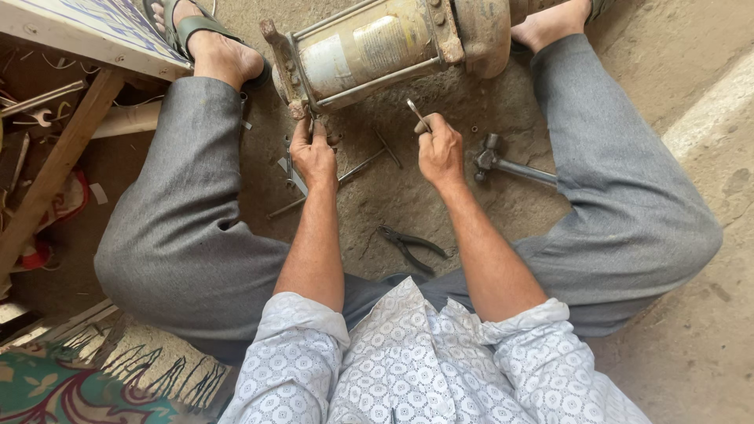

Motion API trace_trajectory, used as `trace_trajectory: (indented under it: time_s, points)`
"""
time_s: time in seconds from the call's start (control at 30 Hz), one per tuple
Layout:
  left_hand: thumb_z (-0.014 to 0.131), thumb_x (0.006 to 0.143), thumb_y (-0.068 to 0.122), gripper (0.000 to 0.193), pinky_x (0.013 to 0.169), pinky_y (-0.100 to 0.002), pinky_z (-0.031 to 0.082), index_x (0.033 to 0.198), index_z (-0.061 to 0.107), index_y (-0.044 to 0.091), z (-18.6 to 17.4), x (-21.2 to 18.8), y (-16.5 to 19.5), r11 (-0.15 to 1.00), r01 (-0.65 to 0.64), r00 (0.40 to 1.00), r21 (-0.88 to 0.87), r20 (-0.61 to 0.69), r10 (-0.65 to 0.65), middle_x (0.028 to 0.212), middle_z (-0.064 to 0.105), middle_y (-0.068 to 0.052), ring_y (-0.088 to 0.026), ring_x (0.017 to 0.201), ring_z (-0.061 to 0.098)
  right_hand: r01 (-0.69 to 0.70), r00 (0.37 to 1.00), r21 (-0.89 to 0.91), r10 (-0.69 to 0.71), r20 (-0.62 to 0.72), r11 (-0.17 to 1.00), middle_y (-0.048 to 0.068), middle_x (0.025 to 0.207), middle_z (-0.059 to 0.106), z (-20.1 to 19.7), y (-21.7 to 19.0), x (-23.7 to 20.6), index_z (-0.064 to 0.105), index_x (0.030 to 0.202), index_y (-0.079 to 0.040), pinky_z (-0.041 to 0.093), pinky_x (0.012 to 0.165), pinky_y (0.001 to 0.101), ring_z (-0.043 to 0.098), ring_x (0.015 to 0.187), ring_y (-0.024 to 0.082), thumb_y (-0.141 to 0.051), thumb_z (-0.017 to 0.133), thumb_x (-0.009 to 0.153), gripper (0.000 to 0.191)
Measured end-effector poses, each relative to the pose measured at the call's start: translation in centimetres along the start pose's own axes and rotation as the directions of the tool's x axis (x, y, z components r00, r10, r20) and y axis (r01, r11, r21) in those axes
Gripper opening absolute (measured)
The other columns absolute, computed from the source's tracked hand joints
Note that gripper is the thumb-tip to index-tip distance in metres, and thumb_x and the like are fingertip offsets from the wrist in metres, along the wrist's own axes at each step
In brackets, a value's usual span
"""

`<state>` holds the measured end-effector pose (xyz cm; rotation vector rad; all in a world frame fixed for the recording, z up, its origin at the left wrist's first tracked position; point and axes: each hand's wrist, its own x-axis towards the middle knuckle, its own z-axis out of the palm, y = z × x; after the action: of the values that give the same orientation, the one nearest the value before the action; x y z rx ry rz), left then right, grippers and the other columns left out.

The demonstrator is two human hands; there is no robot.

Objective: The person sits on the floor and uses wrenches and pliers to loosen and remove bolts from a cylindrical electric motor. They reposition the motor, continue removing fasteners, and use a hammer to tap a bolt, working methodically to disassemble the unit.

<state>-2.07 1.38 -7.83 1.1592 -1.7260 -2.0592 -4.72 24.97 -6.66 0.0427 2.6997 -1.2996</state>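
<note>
A worn, cream-coloured electric motor [377, 47] lies on its side on the dirt floor between my feet. My left hand [312, 149] grips a small tool or bolt at the lower corner of the motor's end plate [287, 67]. My right hand [438, 148] is closed on a thin metal rod [416, 112] that sticks up toward the motor body. Both forearms reach forward between my knees in grey trousers.
A hammer [503, 163] lies right of my right hand. Dark pliers [410, 245] rest on the floor near my lap. Long bolts [345, 174] lie under my left hand. A wooden table [71, 141] stands at the left, a patterned rug [71, 381] at the lower left.
</note>
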Motion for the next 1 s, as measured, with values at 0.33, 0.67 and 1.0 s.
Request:
trace_trajectory:
  time_s: [0.33,0.67,1.0]
  points:
    - [0.066,0.101,0.011,0.035,0.066,-0.028,0.056,0.135,0.065,0.001,-1.7,1.1,-3.1,0.991,-0.136,0.991,0.022,0.025,0.135,0.104,0.075,-0.007,-0.011,0.077,0.066,0.22,0.966,-0.785,-0.244,0.09,0.58,0.019,0.087,0.075,1.5,4.8,-5.6,0.076,0.082,-0.006,0.056,0.065,0.0511,0.073,0.08,0.037,-0.022,0.06,0.059,0.032]
    - [0.065,0.101,0.011,0.025,0.055,-0.026,0.049,0.123,0.071,0.001,-0.6,1.1,-1.7,0.997,-0.073,0.997,-0.037,0.015,0.074,0.088,0.072,-0.001,-0.009,0.065,0.062,0.583,0.577,-0.593,0.23,0.783,0.555,0.008,0.098,0.079,8.1,2.3,-11.7,0.083,0.093,-0.018,0.06,0.07,0.0457,0.077,0.091,0.027,-0.024,0.06,0.09,0.024]
    - [0.059,0.102,0.009,0.033,0.059,-0.027,0.051,0.134,0.066,0.004,-0.3,1.0,-1.7,0.992,-0.009,0.999,-0.124,0.034,0.013,0.097,0.071,-0.003,-0.011,0.067,0.062,0.747,0.387,-0.533,0.392,0.834,0.397,0.006,0.116,0.077,8.4,1.6,-13.4,0.079,0.113,-0.015,0.059,0.079,0.0506,0.074,0.108,0.027,-0.025,0.053,0.101,0.031]
